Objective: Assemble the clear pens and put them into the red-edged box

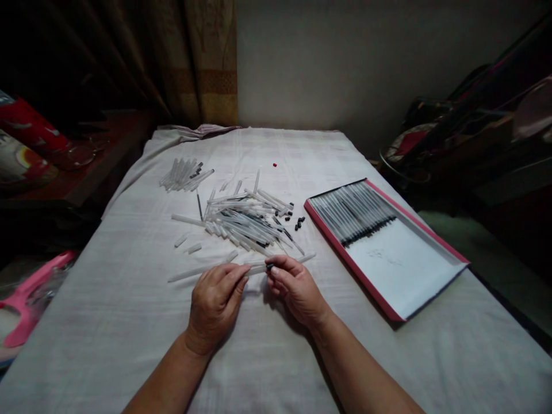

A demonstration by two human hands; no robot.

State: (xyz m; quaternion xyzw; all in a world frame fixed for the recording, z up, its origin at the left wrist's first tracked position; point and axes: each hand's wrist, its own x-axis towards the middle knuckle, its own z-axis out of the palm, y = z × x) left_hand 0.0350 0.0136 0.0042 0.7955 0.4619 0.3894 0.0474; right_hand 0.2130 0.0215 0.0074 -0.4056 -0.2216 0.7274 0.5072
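Observation:
My left hand (217, 302) is closed around a translucent white pen barrel (257, 269) at the near side of the cloth. The fingertips of my right hand (297, 289) pinch a small black plug (269, 266) at the barrel's right end. Whether the plug is seated in the barrel cannot be made out. Just beyond my hands lies a loose heap of clear pen barrels (241, 221) and dark refills. Several small black plugs (298, 224) are scattered at its right edge. A capped-looking pale pen (194, 272) lies by my left hand.
An open shallow box (383, 282) with red sides stands at the right, a row of pens (353, 210) inside. White caps (179, 174) are bunched at the far left. A tiny red plug (275, 165) lies farther back. A pink object (32, 287) is beyond the left edge.

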